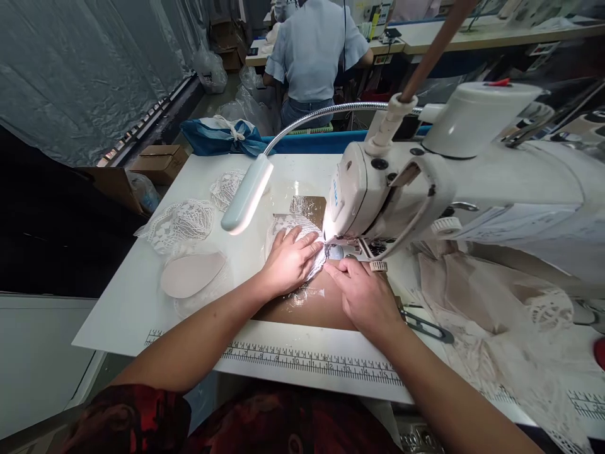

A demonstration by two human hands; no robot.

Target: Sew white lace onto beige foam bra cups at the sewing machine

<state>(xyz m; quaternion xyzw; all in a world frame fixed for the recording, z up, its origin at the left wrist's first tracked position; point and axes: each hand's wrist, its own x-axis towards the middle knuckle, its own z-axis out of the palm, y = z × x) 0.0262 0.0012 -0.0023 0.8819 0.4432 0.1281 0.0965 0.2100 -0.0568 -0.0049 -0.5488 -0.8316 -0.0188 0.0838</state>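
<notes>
A white lace piece lies under the needle end of a white sewing machine. My left hand rests flat on this lace, its fingers stretched toward the needle. Close to the needle, my right hand is closed at the lace's right edge, thumb and forefinger together; its other fingers are curled under and partly hidden. Beneath both hands is a brown sheet with shiny clear tape on it. Thread snips lie just right of my right wrist.
A lamp on a bendable neck hangs over the table. Lace cups and a beige oval pad lie at left. Sheer beige lace fabric is heaped at right. A printed ruler runs along the front edge. Beyond sits another person.
</notes>
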